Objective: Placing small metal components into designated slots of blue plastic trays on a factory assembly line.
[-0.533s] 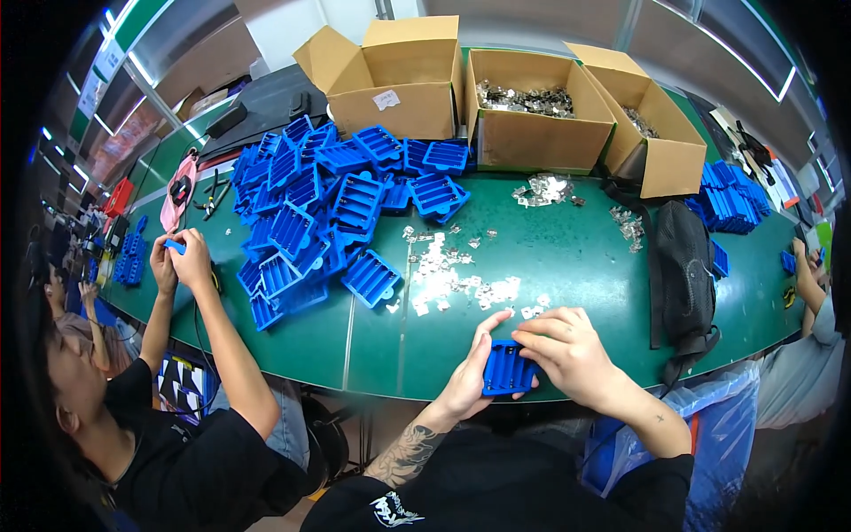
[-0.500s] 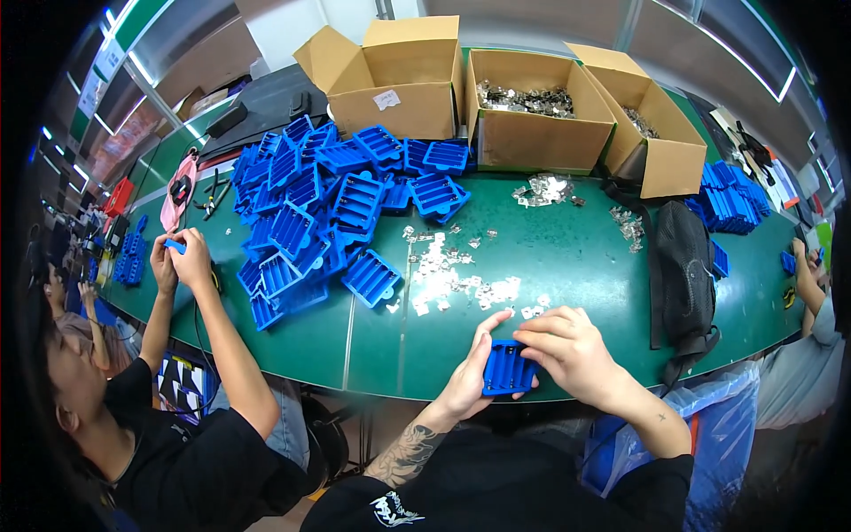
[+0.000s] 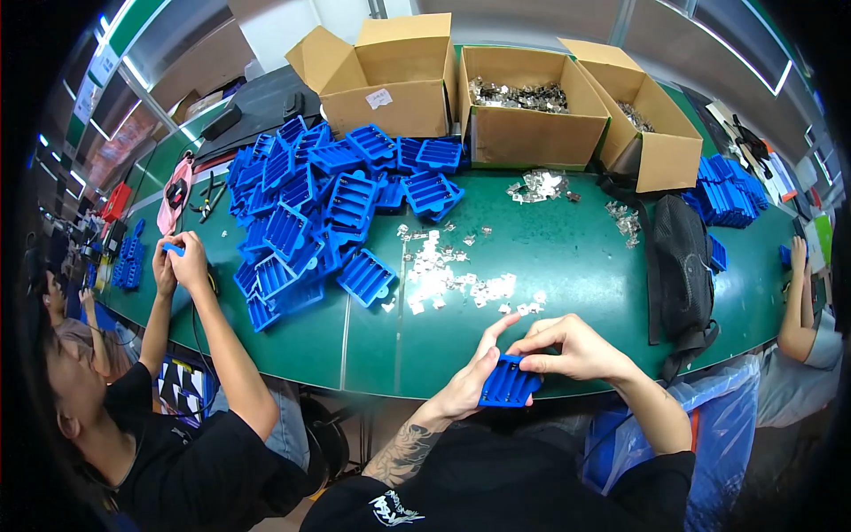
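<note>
Close to my body, at the near table edge, my left hand grips a blue battery holder by its side, with the slots facing up. My right hand is pinched over the holder's upper edge, thumb and fingertips against it. Whatever small part those fingertips may hold is hidden. Beyond my hands, small shiny metal contacts lie scattered on the green table. A big heap of the same blue battery holders rises to the left of them.
Cardboard boxes stand along the back, two showing metal parts inside. A black bag lies at the right, by stacked blue holders. On the left, a co-worker's hands hold a blue piece; pliers lie beyond.
The battery holder has tilted and dropped slightly in my left hand. My right fingers have shifted inward over its upper edge. At the far right, another person's arm has moved.
</note>
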{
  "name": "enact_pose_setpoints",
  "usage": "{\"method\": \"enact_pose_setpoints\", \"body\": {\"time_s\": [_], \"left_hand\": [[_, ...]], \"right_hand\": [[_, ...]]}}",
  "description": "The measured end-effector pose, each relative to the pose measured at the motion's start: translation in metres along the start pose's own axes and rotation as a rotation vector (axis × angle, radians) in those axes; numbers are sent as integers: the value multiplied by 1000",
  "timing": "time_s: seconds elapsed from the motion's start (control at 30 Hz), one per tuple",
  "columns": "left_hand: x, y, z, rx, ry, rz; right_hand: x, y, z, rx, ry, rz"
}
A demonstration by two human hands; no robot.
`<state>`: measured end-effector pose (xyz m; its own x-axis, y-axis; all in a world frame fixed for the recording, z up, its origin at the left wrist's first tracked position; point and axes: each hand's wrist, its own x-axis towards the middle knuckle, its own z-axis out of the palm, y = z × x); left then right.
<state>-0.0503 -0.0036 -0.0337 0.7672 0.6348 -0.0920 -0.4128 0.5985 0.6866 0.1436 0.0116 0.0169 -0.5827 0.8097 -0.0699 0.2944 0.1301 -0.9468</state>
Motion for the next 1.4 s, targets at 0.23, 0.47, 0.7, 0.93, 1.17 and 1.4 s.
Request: {"method": "enact_pose_setpoints", "body": {"time_s": [0.23,0.47,0.7,0.93,1.17,1.4], "left_hand": [[-3,9,3,45,-78,-14],[1,3,4,19,-31,2],[0,6,4,42,-51,-27],[0,3,3,-9,-41,9],[-2,2,1,-2,-81,-9],[1,6,3,-92,19,22]], "right_hand": [[-4,-6,5,-37,-49,-31],[-3,-8,6,7,-44,-43],[-5,3,19,-61,92,-92],[-2,-7,3,108,-42,-7],[-4,-4,5,32,-49,-61],[-1,-8,-3,37,-6,26]]}}
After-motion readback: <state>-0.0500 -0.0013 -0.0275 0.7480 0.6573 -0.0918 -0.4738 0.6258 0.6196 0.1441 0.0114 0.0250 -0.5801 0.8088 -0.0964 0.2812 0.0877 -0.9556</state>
